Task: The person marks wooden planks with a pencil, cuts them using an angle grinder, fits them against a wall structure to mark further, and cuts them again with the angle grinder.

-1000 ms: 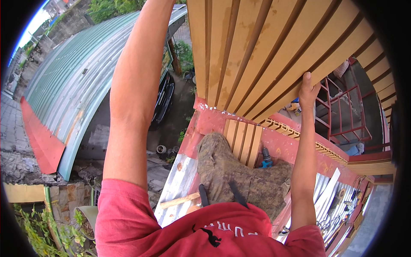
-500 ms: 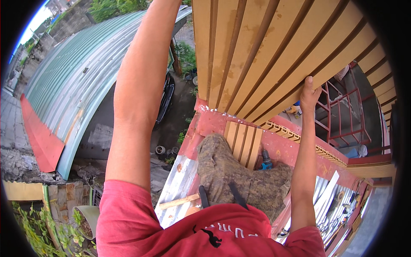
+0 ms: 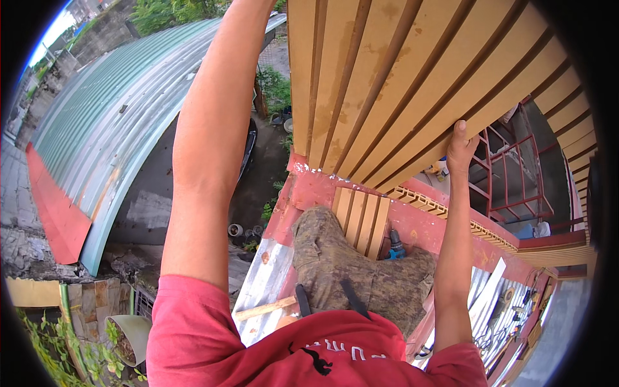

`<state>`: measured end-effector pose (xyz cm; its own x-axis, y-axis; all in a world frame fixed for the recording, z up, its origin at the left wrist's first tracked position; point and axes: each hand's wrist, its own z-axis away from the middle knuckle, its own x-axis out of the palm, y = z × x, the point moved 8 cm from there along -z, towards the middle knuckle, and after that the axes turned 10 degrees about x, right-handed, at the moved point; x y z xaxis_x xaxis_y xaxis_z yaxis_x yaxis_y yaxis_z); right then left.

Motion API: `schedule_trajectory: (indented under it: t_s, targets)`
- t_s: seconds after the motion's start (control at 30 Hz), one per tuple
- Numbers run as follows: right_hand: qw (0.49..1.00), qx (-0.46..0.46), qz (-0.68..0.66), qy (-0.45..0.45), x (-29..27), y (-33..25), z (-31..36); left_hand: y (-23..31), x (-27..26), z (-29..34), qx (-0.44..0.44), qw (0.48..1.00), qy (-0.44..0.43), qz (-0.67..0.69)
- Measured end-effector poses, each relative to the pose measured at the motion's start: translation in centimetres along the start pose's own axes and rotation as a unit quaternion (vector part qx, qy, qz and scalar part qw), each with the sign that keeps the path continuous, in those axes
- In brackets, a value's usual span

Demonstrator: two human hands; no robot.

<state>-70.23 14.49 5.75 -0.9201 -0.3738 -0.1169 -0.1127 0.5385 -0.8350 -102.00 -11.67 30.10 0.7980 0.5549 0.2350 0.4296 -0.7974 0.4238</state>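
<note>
A tan slatted panel with dark grooves stands upright in front of me, its lower edge by a red-painted ledge. My right hand grips the panel's right edge; the thumb lies on the slatted face and the fingers are mostly hidden. My left arm stretches up past the panel's left side, and its hand is beyond the top of the view. Between my legs, a short piece of the same slatted panel rests against the red surface. A blue and black power drill sits beside my thigh.
Left and below is a green corrugated roof with a red end piece. Red metal bars stand in an opening at right. Corrugated metal sheets lie under me, with a wooden stick. Cables and small items lie at lower right.
The whole view has shifted slightly. My right hand stays on the panel's edge, and my left arm is still raised; nothing has been let go.
</note>
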Motion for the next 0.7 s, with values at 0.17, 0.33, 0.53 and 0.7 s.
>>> schedule_trajectory:
  t_s: [0.17,0.33,0.53,0.7]
  targets:
    - [0.999,-0.011,-0.019,0.023,0.1,0.1,-0.6,-0.7,-0.2,-0.7,0.026,0.999,0.022,-0.032]
    - [0.998,0.015,-0.050,-0.024,1.1,-1.2,-1.2,0.4,-1.6,-2.2,0.003,0.997,0.006,-0.075]
    - [0.998,-0.020,-0.051,-0.028,-0.2,0.3,1.3,-2.3,-1.8,0.6,-0.041,0.995,0.080,-0.042]
    - [0.998,-0.020,-0.046,-0.034,0.1,-1.2,2.0,-0.9,-2.1,1.2,-0.034,0.995,0.092,-0.021]
